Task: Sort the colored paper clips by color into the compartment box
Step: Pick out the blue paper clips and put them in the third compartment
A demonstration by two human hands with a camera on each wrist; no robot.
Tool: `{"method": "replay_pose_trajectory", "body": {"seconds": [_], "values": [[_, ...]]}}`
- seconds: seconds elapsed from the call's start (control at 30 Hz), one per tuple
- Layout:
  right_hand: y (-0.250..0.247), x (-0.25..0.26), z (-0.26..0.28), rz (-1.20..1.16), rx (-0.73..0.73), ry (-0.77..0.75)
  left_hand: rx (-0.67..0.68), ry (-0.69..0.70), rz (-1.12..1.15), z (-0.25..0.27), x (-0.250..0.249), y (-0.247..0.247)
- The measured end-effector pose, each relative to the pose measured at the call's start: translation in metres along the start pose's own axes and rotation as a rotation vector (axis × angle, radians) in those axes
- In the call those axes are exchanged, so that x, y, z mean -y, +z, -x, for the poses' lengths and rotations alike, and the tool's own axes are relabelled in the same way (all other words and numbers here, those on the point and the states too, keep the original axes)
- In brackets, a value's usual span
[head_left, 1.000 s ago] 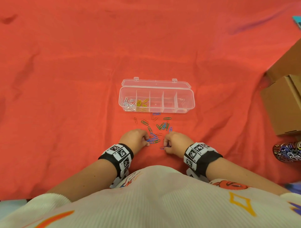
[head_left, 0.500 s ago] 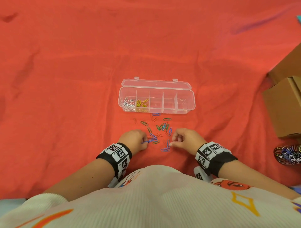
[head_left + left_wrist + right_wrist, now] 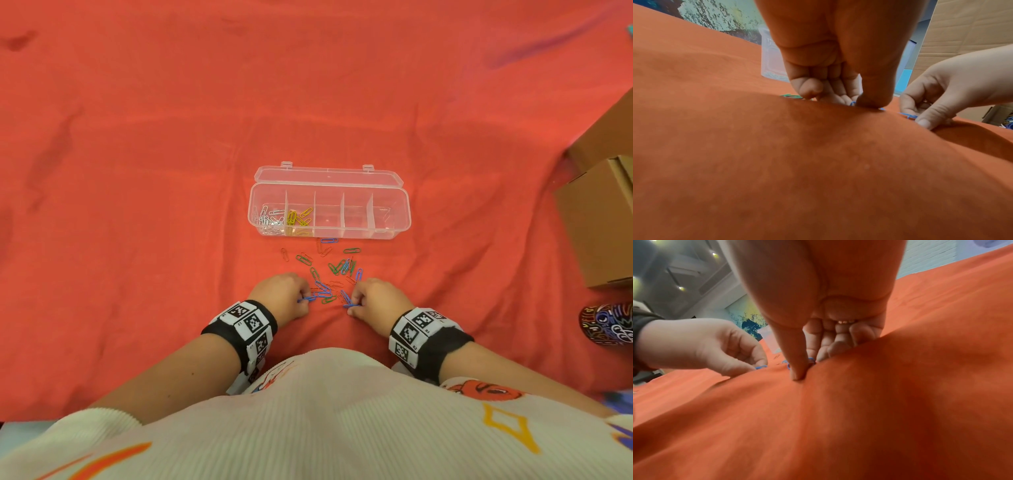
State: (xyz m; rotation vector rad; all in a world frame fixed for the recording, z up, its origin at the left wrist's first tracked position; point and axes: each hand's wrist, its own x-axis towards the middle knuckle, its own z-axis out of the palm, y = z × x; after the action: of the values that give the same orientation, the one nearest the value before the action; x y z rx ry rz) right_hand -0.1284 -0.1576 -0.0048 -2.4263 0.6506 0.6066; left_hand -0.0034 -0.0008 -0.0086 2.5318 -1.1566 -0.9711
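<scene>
A clear compartment box (image 3: 329, 186) lies open on the red cloth, with white clips (image 3: 269, 221) in its leftmost cell and yellow clips (image 3: 298, 219) in the second. Loose blue, green and red paper clips (image 3: 337, 267) are scattered in front of it. My left hand (image 3: 286, 296) has its fingers curled and pinches a blue clip (image 3: 307, 299) at the cloth. My right hand (image 3: 375, 298) pinches another blue clip (image 3: 351, 305) between thumb and forefinger. In the wrist views both thumbs press down on blue clips (image 3: 853, 103) (image 3: 789, 366).
Cardboard boxes (image 3: 603, 219) stand at the right edge. A dark patterned cup (image 3: 608, 323) lies near them at the lower right. The red cloth (image 3: 137, 171) stretches wide and is wrinkled around the hands.
My right hand went forward to the right and has come back toward the near clips. The left hand stays almost in place on its blue clip.
</scene>
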Motion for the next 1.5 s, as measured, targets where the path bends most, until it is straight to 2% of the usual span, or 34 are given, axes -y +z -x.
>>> {"method": "replay_pose_trajectory", "body": {"seconds": [0.23,0.47,0.9,1.07,1.2,1.33,1.5], "values": [[-0.013,0.004,0.004,0.052,0.031,0.03,0.005,-0.017,0.02,0.002,0.0,0.0],[-0.02,0.009,-0.001,-0.105,-0.001,0.148,0.01,-0.032,0.047,0.004,0.0,-0.001],[-0.02,0.017,-0.004,-0.043,0.054,0.151,0.075,-0.01,0.038,0.004,0.0,-0.01],[-0.034,0.015,-0.004,-0.124,-0.014,0.16,-0.055,0.047,0.145,0.0,-0.006,-0.029],[-0.054,0.023,-0.015,-0.252,-0.133,0.11,-0.259,0.072,0.257,-0.008,-0.019,-0.052],[-0.075,0.037,-0.033,-0.328,-0.208,0.079,-0.406,0.023,0.32,-0.022,-0.03,-0.073],[-0.089,0.048,-0.054,-0.353,-0.262,0.139,-0.46,-0.093,0.39,-0.043,-0.036,-0.085]]}}
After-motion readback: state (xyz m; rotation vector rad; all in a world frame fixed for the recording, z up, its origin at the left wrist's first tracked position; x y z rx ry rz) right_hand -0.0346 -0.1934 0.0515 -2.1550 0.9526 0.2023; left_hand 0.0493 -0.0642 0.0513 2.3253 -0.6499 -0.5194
